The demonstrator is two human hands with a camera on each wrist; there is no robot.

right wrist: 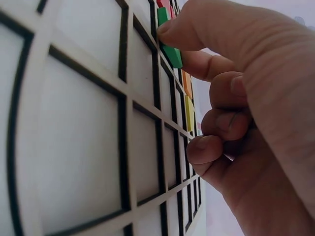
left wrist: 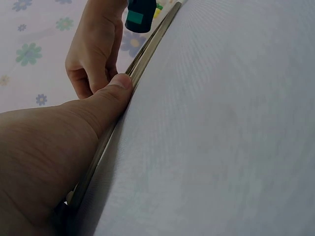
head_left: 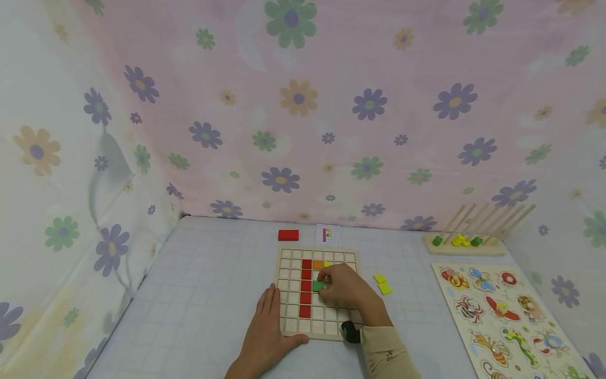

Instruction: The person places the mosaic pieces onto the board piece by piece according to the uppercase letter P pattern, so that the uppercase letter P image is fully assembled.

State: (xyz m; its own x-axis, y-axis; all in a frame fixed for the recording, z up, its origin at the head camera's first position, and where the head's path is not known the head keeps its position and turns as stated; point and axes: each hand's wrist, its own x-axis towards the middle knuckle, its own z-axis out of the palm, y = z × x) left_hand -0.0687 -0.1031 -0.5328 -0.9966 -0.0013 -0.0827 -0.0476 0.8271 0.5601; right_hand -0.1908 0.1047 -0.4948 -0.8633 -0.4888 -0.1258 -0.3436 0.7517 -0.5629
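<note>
A wooden grid board (head_left: pixel 293 329) lies flat, with a column of several red square tiles (head_left: pixel 305 298) in its cells. Right of the column's top sit an orange tile (head_left: pixel 318 265) and a partly covered yellow tile (head_left: pixel 327 263). My right hand (head_left: pixel 347 288) pinches a green tile (head_left: pixel 317 286) between thumb and index finger at a cell beside the red column; in the right wrist view the green tile (right wrist: pixel 170 51) looks tilted. With straight fingers, my left hand (head_left: pixel 267 331) rests along the board's left edge, its thumb (left wrist: pixel 115 91) touching the front edge.
Behind the board lie a red block (head_left: pixel 288 235) and a pattern card (head_left: pixel 327 235). Two yellow pieces (head_left: pixel 382 283) lie to the right. Farther right are a peg stand (head_left: pixel 466 246) with green and yellow beads and an insect puzzle board (head_left: pixel 511 316). Flowered cloth walls (head_left: pixel 303 131) surround the table.
</note>
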